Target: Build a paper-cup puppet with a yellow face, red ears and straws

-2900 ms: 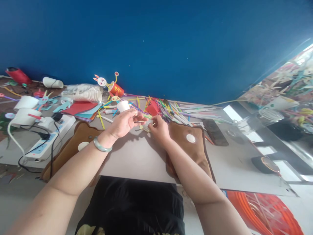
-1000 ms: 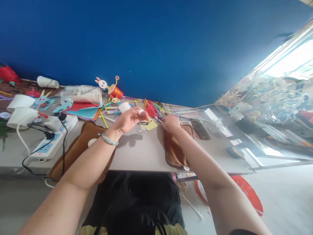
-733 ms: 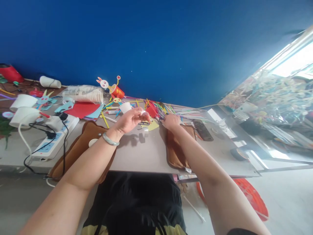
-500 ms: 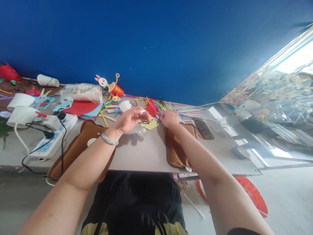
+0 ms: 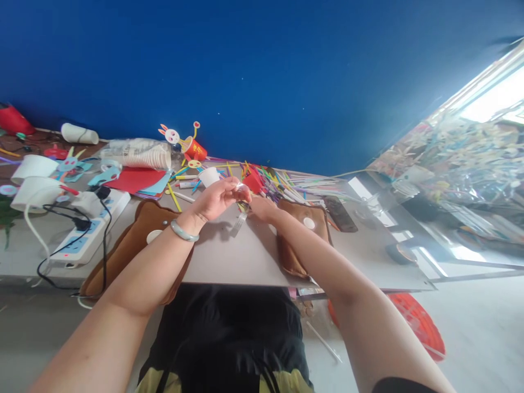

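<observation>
My left hand [image 5: 221, 197], with a bracelet at the wrist, is closed with its fingertips pinched round a clear plastic piece [image 5: 239, 219] that hangs below them over the table. My right hand [image 5: 262, 209] meets the left fingertips from the right; its fingers are bent together, and what they grip is too small and hidden to name. Just behind both hands lie a red paper piece [image 5: 254, 180] and a white paper cup [image 5: 209, 176], among many coloured sticks.
Brown cushions [image 5: 305, 240] lie on either side of the table [image 5: 237, 259]. A power strip [image 5: 90, 232] with cables is at left, near stacked cups [image 5: 141, 158] and red paper [image 5: 137, 180]. A phone-like dark object [image 5: 340, 214] lies at right.
My right hand has moved left and toward me, from the coloured sticks to my left fingertips. The clear piece under my left hand has tilted. The left hand has barely moved.
</observation>
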